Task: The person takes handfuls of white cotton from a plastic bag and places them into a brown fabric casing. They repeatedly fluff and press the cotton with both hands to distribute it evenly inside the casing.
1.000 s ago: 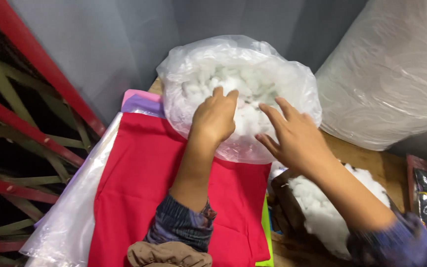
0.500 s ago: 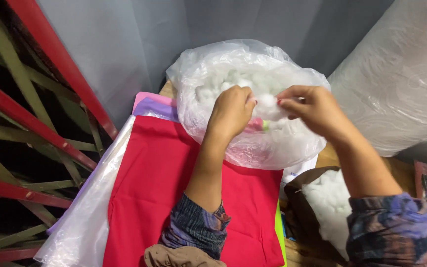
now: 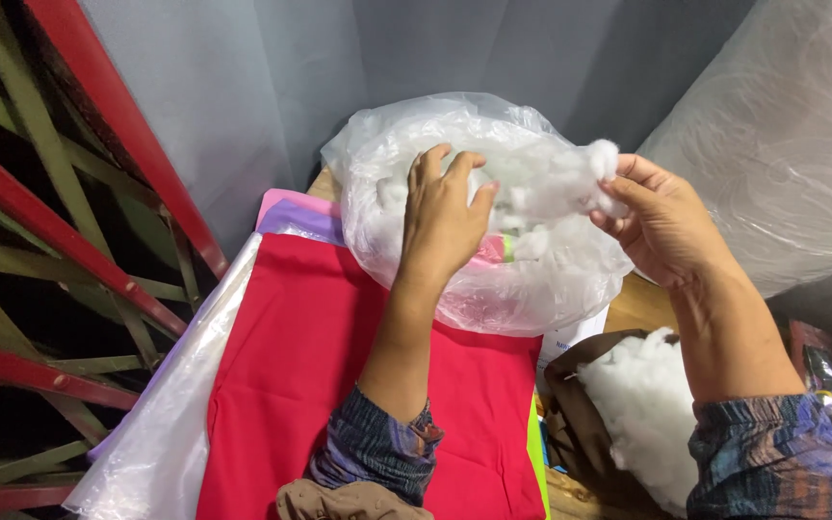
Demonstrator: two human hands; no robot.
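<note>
A clear plastic bag (image 3: 532, 289) full of white stuffing fibre sits at the far end of a stack of folded cloth, the top sheet red (image 3: 339, 385). My left hand (image 3: 445, 212) rests on the front of the bag's mouth, fingers spread over the plastic. My right hand (image 3: 662, 226) is raised beside the bag and pinches a tuft of white stuffing (image 3: 570, 178) pulled up from it. Below my right forearm lies a brown fabric piece (image 3: 580, 424) with a mound of white stuffing (image 3: 642, 404) showing in its opening.
Red and olive metal bars (image 3: 69, 250) cross on the left. A grey curtain (image 3: 262, 87) hangs behind. A large plastic-wrapped bale (image 3: 782, 135) stands at the right. Pink and purple sheets (image 3: 296, 212) peek from under the red cloth, with clear plastic wrap (image 3: 175, 404) on its left side.
My right hand has lifted out of the bag and moved right, drawing a tuft of stuffing up with it. My left hand stays on the bag.
</note>
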